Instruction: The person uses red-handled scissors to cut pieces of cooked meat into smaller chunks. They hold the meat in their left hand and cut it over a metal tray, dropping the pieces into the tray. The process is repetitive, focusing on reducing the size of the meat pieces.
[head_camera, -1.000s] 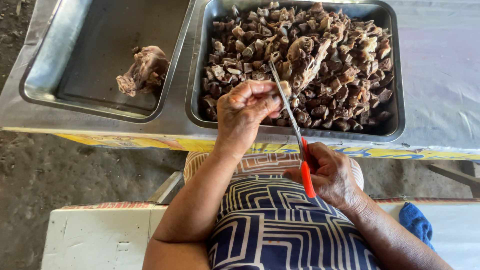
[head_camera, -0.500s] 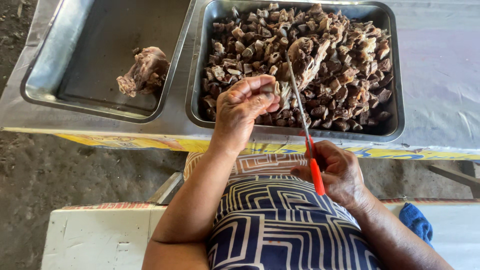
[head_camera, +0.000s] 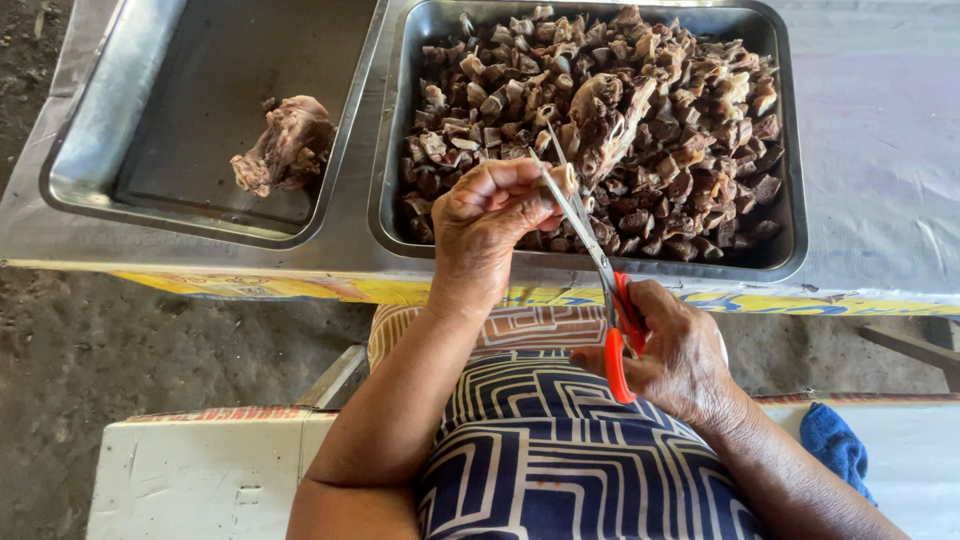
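Observation:
My left hand (head_camera: 492, 225) pinches a small pale piece of meat (head_camera: 563, 180) over the near rim of the right metal tray (head_camera: 790, 250). My right hand (head_camera: 678, 350) grips red-handled scissors (head_camera: 598, 262), whose blades are parted around that piece. The right tray is heaped with several brown cut meat chunks (head_camera: 640, 120). The left metal tray (head_camera: 90, 170) holds one pale lump of meat (head_camera: 285, 145).
Both trays sit on a metal-covered table (head_camera: 880, 150) with a yellow patterned front edge. I sit on a white bench (head_camera: 200, 470); a blue cloth (head_camera: 835, 445) lies on it at my right. Bare dirt ground (head_camera: 120, 340) shows at the left.
The scissors' blades have opened around the piece in my left hand. Both hands have stayed over the tray's near rim with only slight shifts.

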